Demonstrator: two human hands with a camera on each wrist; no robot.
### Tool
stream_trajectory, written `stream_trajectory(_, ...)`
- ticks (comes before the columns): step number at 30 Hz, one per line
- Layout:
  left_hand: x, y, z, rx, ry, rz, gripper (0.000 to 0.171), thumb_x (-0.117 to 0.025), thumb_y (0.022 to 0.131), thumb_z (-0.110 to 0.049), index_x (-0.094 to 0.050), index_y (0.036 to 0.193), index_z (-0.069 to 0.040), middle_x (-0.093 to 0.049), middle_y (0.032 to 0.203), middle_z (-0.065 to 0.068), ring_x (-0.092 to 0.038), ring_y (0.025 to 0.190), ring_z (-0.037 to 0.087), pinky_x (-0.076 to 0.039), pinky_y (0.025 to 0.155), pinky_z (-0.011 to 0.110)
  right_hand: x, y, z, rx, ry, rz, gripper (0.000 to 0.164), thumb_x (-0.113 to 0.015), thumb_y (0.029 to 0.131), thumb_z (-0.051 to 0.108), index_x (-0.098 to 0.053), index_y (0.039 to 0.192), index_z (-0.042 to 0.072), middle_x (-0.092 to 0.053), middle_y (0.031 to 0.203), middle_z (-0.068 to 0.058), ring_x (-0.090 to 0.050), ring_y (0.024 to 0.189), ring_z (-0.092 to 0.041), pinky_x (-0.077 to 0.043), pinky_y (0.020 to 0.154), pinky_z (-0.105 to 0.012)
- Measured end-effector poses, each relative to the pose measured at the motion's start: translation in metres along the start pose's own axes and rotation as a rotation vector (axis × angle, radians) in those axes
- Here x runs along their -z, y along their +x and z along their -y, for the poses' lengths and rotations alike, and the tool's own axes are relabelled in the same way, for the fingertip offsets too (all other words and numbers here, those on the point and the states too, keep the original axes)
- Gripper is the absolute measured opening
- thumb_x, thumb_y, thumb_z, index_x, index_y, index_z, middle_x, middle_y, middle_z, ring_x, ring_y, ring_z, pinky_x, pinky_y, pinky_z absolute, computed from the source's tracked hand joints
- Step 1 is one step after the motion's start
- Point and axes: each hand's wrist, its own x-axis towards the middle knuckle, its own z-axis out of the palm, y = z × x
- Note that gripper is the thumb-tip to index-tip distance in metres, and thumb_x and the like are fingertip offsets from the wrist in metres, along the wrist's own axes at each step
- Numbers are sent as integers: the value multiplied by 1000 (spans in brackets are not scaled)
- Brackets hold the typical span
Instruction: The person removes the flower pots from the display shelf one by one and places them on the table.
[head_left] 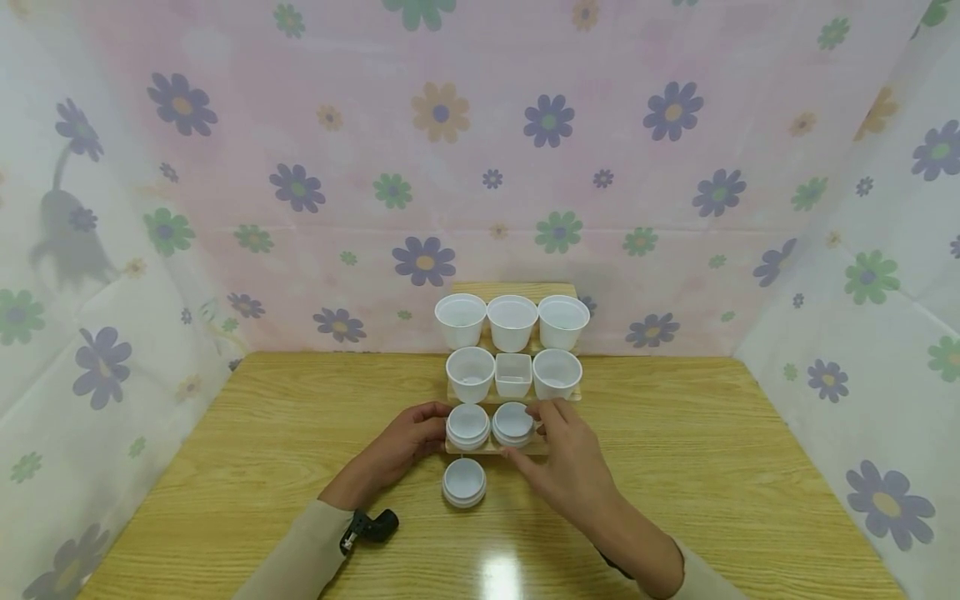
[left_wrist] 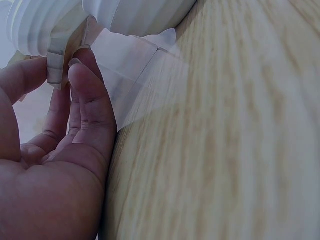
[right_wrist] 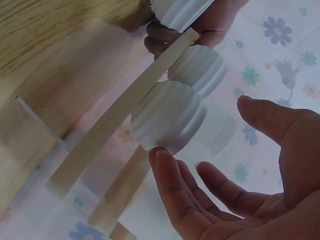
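My left hand [head_left: 412, 437] is at the left end of the lowest step of a wooden stepped rack [head_left: 513, 291]; in the left wrist view its thumb and fingers pinch the end of the board [left_wrist: 57, 57]. On that step stand two white ribbed jars side by side, a left jar [head_left: 468, 427] and a right jar [head_left: 513, 425]. A fingertip of my right hand [head_left: 573, 462] touches the right jar [right_wrist: 170, 115], while the thumb stays apart from it. A third white jar [head_left: 464, 482] is on the table in front of the rack.
Three white cups [head_left: 512, 323] line the top step. Below them are two round cups [head_left: 471, 375] flanking a square one [head_left: 513, 377]. The wooden table [head_left: 300, 417] meets flower-print cloth [head_left: 337, 250] at the back and sides. A black camera [head_left: 367, 529] is strapped to the left wrist.
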Motion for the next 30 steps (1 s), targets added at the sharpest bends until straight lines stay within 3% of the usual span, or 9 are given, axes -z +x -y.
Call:
stream_trajectory(7,0,0,0,2,0,-4,35,-60,106,-12,-58,136,6,-68,121,6,-66,104,18,-57,89,30,-9,1,-8,22,-30,-34,55,-99,76,18,-65,117,3,-67,110,-14,-69,93,-26,-60,78,-43)
stream_trajectory(18,-3,-2,-2,-13,-22,-4,33,-59,105,-9,-59,133,7,-69,115,5,-66,97,15,-57,85,29,-23,3,-14,-19,-47,-23,58,-97,80,23,-66,123,-2,-68,116,-17,-71,100,-32,-61,81,-45)
stream_trajectory(30,-3,-3,-4,-4,-29,3,31,-58,106,-9,-59,133,5,-69,118,5,-67,101,16,-57,88,29,-23,4,-15,-44,-22,-1,59,-97,79,19,-64,123,-3,-66,116,-15,-70,103,-32,-61,87,-46)
